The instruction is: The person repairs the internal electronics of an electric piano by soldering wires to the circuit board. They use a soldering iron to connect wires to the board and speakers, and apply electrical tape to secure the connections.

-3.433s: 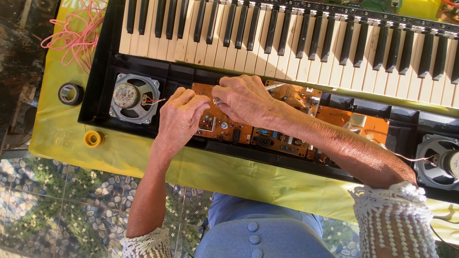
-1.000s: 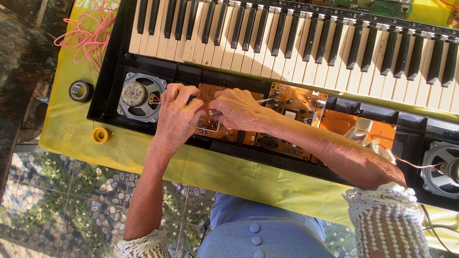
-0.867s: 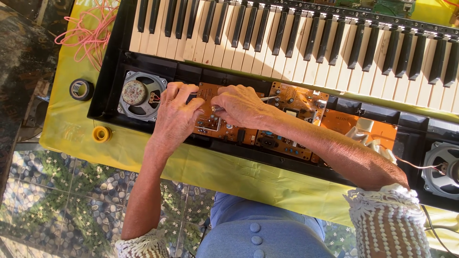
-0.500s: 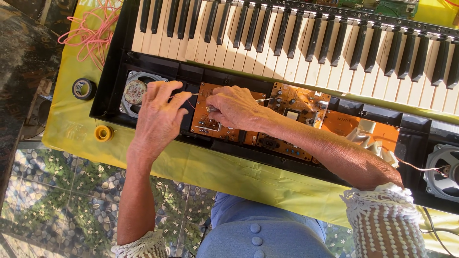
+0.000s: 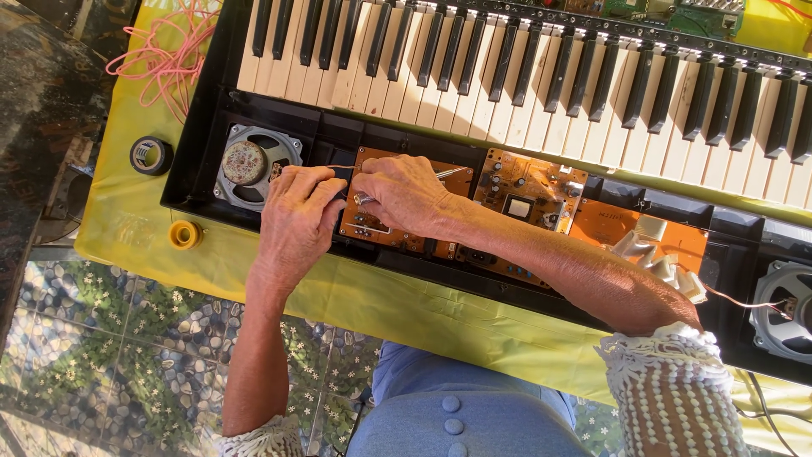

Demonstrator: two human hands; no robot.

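Opened-up electronic keyboard (image 5: 541, 76) lying on a yellow cloth (image 5: 381, 305), top shell off so the guts face up, which is why both hands can get straight at the orange circuit board (image 5: 524, 190) sitting at about 6 o'clock from the keys. The left hand (image 5: 296, 224) lies over the board's left end, fingers pressed together and curled down onto it, looks like it's there to steady things. The right hand (image 5: 406, 193) comes across from 3 o'clock and pinches a thin metal tool (image 5: 448, 173), maybe tweezers or a small driver, can't tell which; its shaft pokes out toward 2 o'clock and the tip is hidden under the fingers. Round speaker (image 5: 249, 162) sits just beside the left hand at 10 o'clock, a second speaker (image 5: 791, 309) way off at the far right end with a thin wire running to it. Roll of black tape (image 5: 150, 156) and a small yellow spool (image 5: 184, 234) are parked on the cloth off the left end, within reach, plus a tangle of pink wire (image 5: 165, 51) up at 11 o'clock.
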